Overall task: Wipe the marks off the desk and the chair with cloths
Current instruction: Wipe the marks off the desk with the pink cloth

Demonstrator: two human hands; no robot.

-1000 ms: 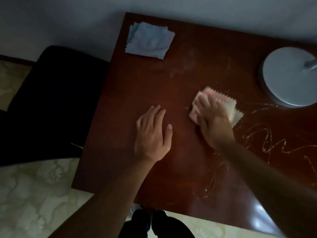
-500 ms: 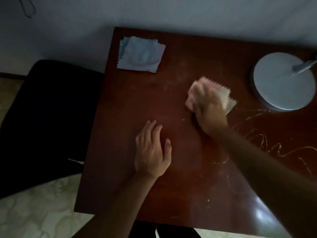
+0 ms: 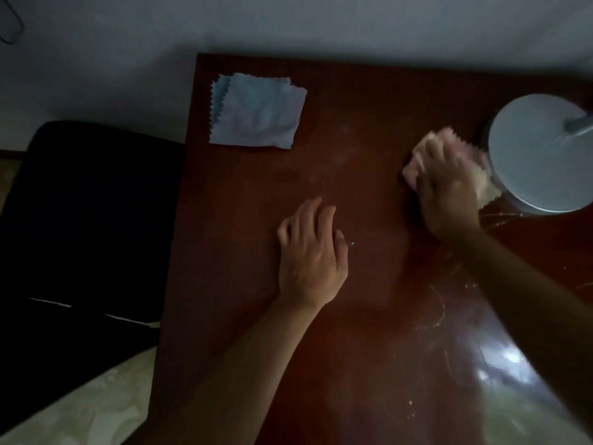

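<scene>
Pink cloth [image 3: 417, 162] bunched on the desk [image 3: 244, 220], far right part, touching or just short of the lamp base [image 3: 542, 155]; blur hides which. Pressed down under the right hand [image 3: 449, 191], fingers curled over the top and gripping the cloth, zigzag edges sticking out at the far and right sides. Left hand [image 3: 309, 252] flat on the desk near the middle, fingers loosely spread, thumb out to the right, holding nothing, well apart from the cloth. Scribbled pale marks [image 3: 439, 303] on the wood by the right forearm, more just below the lamp base. Folded blue cloths [image 3: 256, 114] stacked at the far left corner, untouched. Bright glare on the near right of the desk. Black chair [image 3: 90, 220] left of the desk, against the wall [image 3: 288, 24]. Pale patterned floor [image 3: 80, 406] at the near left.
</scene>
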